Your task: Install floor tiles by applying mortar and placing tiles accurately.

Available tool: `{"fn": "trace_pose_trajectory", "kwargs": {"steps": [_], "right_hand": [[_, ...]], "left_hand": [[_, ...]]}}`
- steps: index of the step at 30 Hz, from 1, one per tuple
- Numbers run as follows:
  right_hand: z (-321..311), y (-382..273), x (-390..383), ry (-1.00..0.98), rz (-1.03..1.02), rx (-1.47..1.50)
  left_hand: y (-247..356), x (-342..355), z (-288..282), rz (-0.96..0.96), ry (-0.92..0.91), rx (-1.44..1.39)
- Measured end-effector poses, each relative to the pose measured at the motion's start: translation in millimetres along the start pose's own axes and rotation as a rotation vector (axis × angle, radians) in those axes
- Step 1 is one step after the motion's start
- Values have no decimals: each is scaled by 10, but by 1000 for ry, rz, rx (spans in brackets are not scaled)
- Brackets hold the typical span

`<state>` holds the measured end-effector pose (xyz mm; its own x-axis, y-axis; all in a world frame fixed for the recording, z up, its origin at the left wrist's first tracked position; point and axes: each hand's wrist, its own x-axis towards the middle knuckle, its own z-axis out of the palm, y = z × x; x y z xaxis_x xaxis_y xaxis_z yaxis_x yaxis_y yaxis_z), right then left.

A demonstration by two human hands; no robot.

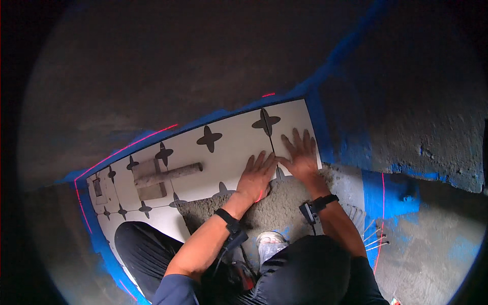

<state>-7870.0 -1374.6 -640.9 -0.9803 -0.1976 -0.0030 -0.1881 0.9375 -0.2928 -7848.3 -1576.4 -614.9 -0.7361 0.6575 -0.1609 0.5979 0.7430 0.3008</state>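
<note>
Both hands lie on a row of white tiles (231, 147) with dark four-petal motifs. My left hand (256, 175) has its fingers spread on the tile just left of a dark joint. My right hand (300, 157) lies spread on the rightmost tile, its thumb near the left fingertips. Neither hand grips anything. A dirty block tool (150, 189) with a round bar handle (183, 170) rests on the tiles to the left. Below my hands lies a rough bed of grey mortar (213, 208). Black devices are strapped to both wrists.
A blue-painted band (325, 137) borders the tiles against grey concrete surfaces (168, 66), with red laser lines across them. Several thin rods (376, 244) lie at the right. My bent legs and a shoe (269, 241) are below. The far-left tile has a rectangular cutout (98, 190).
</note>
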Motion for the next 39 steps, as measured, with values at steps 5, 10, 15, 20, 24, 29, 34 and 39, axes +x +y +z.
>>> {"fn": "trace_pose_trajectory", "kwargs": {"steps": [5, 10, 15, 20, 24, 29, 34, 39], "right_hand": [[-31, 25, 24, -51, -24, 15], [-20, 11, 21, -53, -17, 4], [26, 34, -5, -27, -19, -33], [-13, 19, -2, -45, 10, -10], [10, 26, 17, -32, 3, -3], [25, 35, -3, -13, -5, -2], [21, 39, -30, -13, 16, -4], [29, 10, -6, -71, 29, 6]], "left_hand": [[-12, 33, -29, 6, -49, -38], [-21, 27, -30, 15, -48, -39], [-5, 50, -81, 19, -90, -66], [2, 72, -106, 14, -129, -68], [-22, 71, -81, 17, -130, -65], [-18, 79, -89, 9, -153, -64], [4, 78, -76, 17, -196, -35], [-22, 54, -41, 3, -169, -8]]}}
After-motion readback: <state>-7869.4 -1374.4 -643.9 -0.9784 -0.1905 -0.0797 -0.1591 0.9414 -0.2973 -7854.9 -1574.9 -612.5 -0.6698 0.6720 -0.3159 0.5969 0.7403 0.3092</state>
